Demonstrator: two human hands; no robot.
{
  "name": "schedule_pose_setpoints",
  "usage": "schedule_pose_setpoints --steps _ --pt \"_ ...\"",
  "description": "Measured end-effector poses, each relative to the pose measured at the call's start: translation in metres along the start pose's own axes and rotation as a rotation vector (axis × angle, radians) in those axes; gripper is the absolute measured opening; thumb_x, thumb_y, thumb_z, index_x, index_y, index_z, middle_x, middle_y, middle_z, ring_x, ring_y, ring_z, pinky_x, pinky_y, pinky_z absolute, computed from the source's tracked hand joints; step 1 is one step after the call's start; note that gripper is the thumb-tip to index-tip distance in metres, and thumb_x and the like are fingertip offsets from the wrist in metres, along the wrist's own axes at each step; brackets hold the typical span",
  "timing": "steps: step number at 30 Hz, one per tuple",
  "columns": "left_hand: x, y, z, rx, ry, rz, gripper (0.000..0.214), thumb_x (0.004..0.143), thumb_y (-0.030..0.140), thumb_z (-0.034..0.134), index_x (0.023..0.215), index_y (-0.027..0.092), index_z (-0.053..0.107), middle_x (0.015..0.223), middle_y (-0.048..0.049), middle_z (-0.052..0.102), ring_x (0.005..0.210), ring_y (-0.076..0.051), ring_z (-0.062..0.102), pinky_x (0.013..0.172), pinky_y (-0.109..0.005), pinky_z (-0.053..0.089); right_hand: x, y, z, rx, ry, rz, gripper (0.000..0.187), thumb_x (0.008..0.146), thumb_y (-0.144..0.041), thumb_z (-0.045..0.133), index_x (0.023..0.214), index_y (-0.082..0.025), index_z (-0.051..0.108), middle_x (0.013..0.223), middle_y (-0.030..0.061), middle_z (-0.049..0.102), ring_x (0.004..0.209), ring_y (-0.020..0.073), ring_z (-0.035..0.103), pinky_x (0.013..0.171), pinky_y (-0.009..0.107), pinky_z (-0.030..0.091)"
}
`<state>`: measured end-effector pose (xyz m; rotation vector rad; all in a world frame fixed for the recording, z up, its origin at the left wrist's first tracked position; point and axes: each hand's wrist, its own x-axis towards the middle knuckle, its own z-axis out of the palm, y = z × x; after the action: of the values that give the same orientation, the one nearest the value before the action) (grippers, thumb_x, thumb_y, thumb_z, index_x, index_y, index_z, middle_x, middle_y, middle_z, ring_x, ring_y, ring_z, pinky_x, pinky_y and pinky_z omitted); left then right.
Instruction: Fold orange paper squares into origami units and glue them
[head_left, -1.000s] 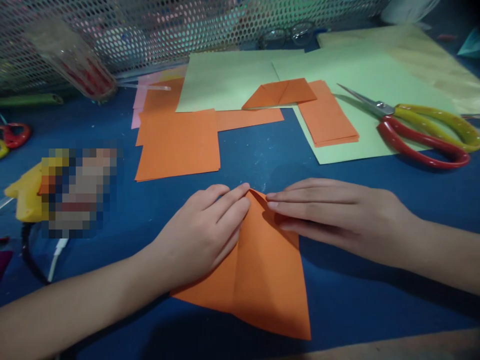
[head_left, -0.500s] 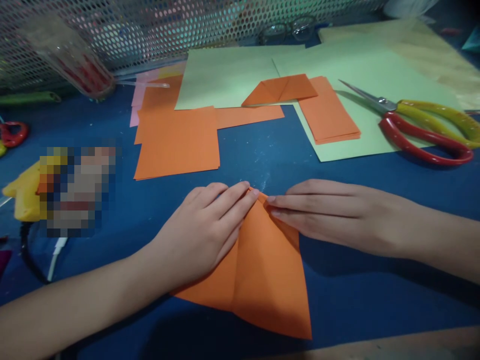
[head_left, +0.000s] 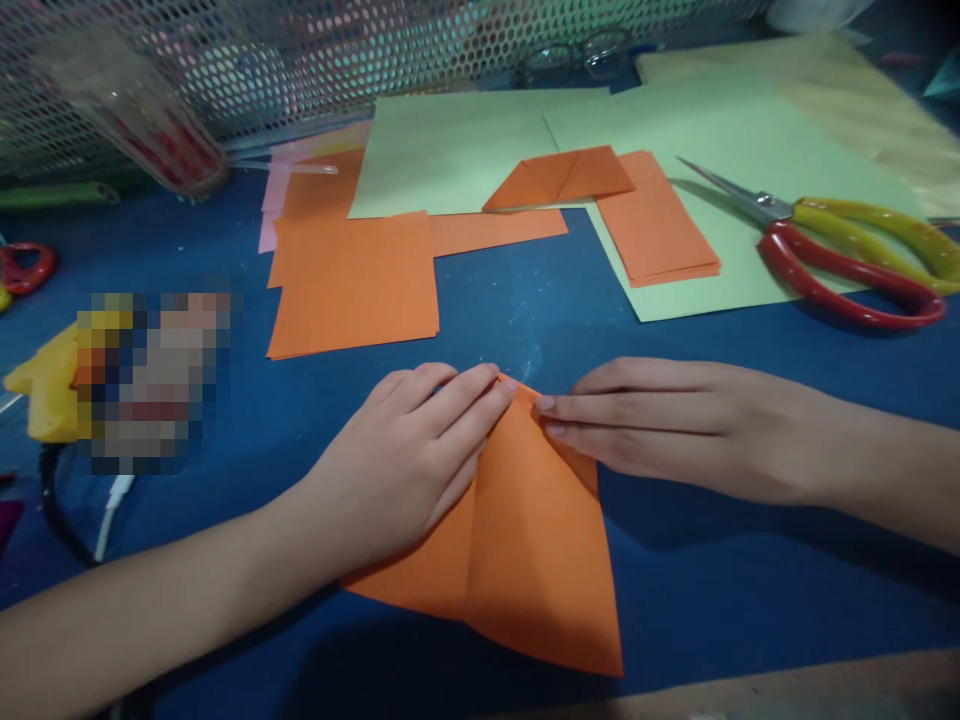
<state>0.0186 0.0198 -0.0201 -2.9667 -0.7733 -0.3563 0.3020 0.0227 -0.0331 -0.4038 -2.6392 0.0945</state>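
Note:
An orange sheet of paper [head_left: 536, 540] lies in front of me, with a crease down its middle and its near edge lifting in a curve. My left hand [head_left: 416, 450] lies over its left side, fingers together, with the fingertips holding the far tip. From the right, my right hand [head_left: 667, 430] grips the folded edge just below that tip; its thumb is hidden. Beyond my hands are a stack of orange squares [head_left: 360, 285], a folded orange piece [head_left: 559, 178] and a pile of narrow orange strips [head_left: 660, 220].
Scissors [head_left: 847, 240] with red and yellow handles lie at the right, partly on light green sheets [head_left: 450, 150]. A clear jar [head_left: 165, 140] leans against the perforated metal wall [head_left: 300, 60]. A yellow tool [head_left: 56, 390] and a blurred-out item with a white cable are at left.
Hardly anything differs. Both hands stay at the far tip of the orange paper, and the right hand and wrist have shifted very slightly.

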Motion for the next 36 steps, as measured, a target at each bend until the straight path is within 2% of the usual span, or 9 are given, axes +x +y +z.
schedule_pose_setpoints --steps 5,9,15,22,30,36 --pt "0.0027 -0.0002 0.0 0.04 0.001 0.021 0.039 0.108 0.018 0.036 0.134 0.006 0.062 0.134 -0.0142 0.069 0.102 -0.029 0.063 0.084 -0.042 0.054 0.0028 -0.0011 -0.0007 -0.046 -0.005 0.009 0.047 0.108 -0.009 0.025 0.116 -0.016 0.072 0.114 0.0081 0.078 0.109 0.0162 0.07 0.104 0.033 0.057" --pt "0.0034 -0.0007 -0.0011 0.044 0.004 0.033 0.039 0.108 0.016 0.036 0.133 0.005 0.063 0.133 -0.0157 0.07 0.098 -0.028 0.064 0.083 -0.042 0.055 0.0009 -0.0006 0.001 -0.024 0.021 0.037 0.035 0.108 -0.013 0.036 0.12 -0.016 0.069 0.12 0.0089 0.077 0.11 0.0187 0.07 0.102 0.037 0.057" --pt "0.0016 -0.0013 -0.0019 0.017 -0.011 0.04 0.039 0.107 0.016 0.039 0.136 0.003 0.061 0.134 -0.0203 0.068 0.102 -0.03 0.065 0.083 -0.046 0.056 -0.0008 0.0006 0.0017 0.038 0.02 0.057 0.036 0.108 -0.015 0.038 0.126 -0.019 0.069 0.12 0.0098 0.077 0.113 0.0196 0.069 0.1 0.039 0.058" --pt "0.0023 -0.0012 -0.0019 0.005 -0.025 0.043 0.039 0.106 0.014 0.039 0.137 0.002 0.061 0.136 -0.0209 0.067 0.105 -0.032 0.065 0.085 -0.046 0.055 0.0011 -0.0005 0.0001 0.045 0.013 0.046 0.031 0.107 -0.012 0.041 0.12 -0.013 0.068 0.119 0.012 0.076 0.11 0.0204 0.068 0.097 0.038 0.058" --pt "0.0012 -0.0009 -0.0022 0.048 -0.027 0.053 0.041 0.103 0.01 0.037 0.136 0.003 0.061 0.136 -0.0194 0.067 0.101 -0.029 0.063 0.084 -0.044 0.054 0.0089 0.0052 -0.0059 0.033 -0.038 0.034 0.027 0.106 -0.018 0.048 0.114 -0.018 0.074 0.112 0.0078 0.08 0.104 0.0176 0.072 0.091 0.033 0.061" --pt "0.0012 -0.0013 -0.0023 0.045 -0.035 0.057 0.04 0.104 0.01 0.037 0.136 0.003 0.061 0.136 -0.0192 0.067 0.102 -0.03 0.063 0.084 -0.044 0.054 0.0083 0.0029 -0.0046 -0.016 -0.003 0.043 0.03 0.108 -0.019 0.043 0.113 -0.017 0.073 0.113 0.0091 0.079 0.105 0.0186 0.072 0.089 0.035 0.06"
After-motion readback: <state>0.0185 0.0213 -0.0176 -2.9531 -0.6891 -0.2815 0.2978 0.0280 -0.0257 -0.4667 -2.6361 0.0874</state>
